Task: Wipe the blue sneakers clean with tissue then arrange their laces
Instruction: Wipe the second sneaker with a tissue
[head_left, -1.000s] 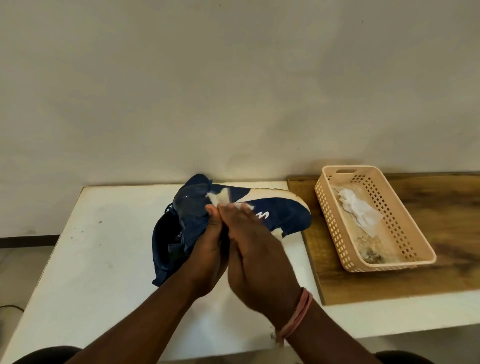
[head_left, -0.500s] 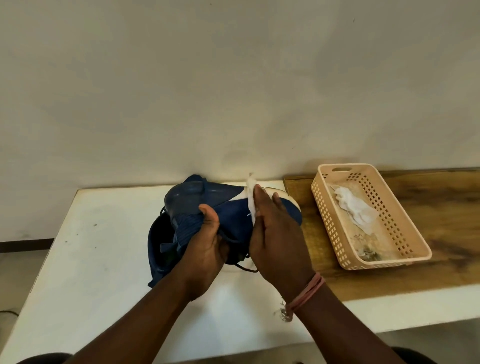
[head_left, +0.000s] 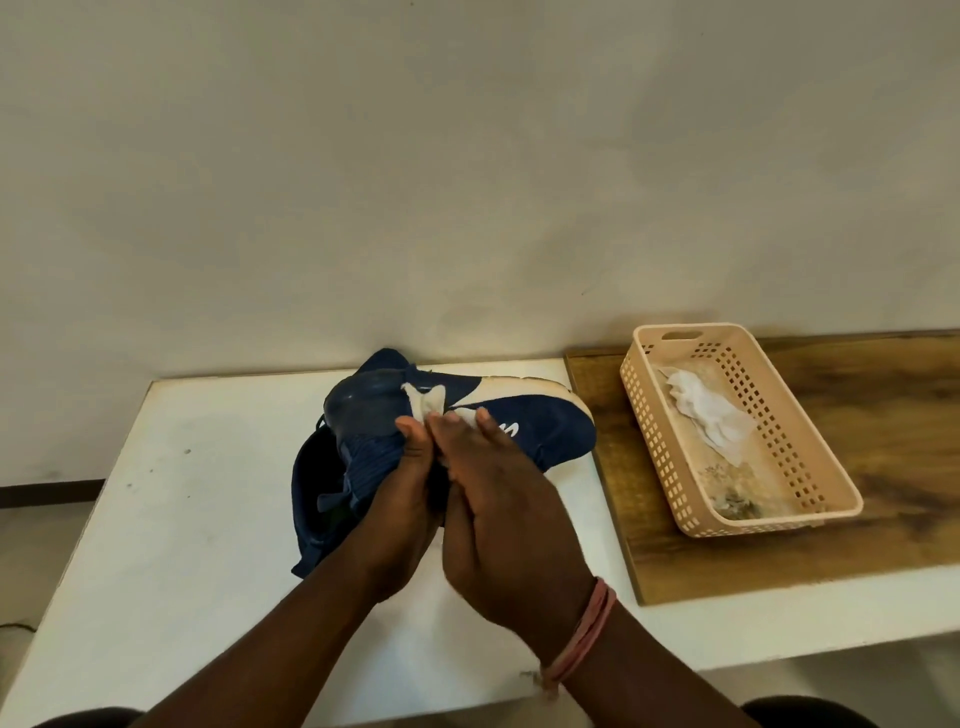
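A: What is seen at the left side?

B: A white table is shown, and a second blue sneaker is laid on it, partly hidden behind the one being handled.

A: And the sneaker being handled?

B: A blue sneaker is held tilted on its side above the table, its white sole edge turned up toward the wall and its toe pointed right. It is gripped by the left hand, whose fingers are curled under the ribbed collar while the thumb is pressed on top.

A: What is held by the other hand?

B: A white tissue is pressed against the sneaker's side by the right hand. The fingers are kept fairly straight, with the tissue showing just past the fingertips; whether it is pinched cannot be told. A pink band is worn on that wrist.

A: Farther right?

B: A wooden board is laid just beside the sneaker's toe. A beige perforated basket is set on it, and a crumpled used tissue is seen inside, with some dark debris at the near end.
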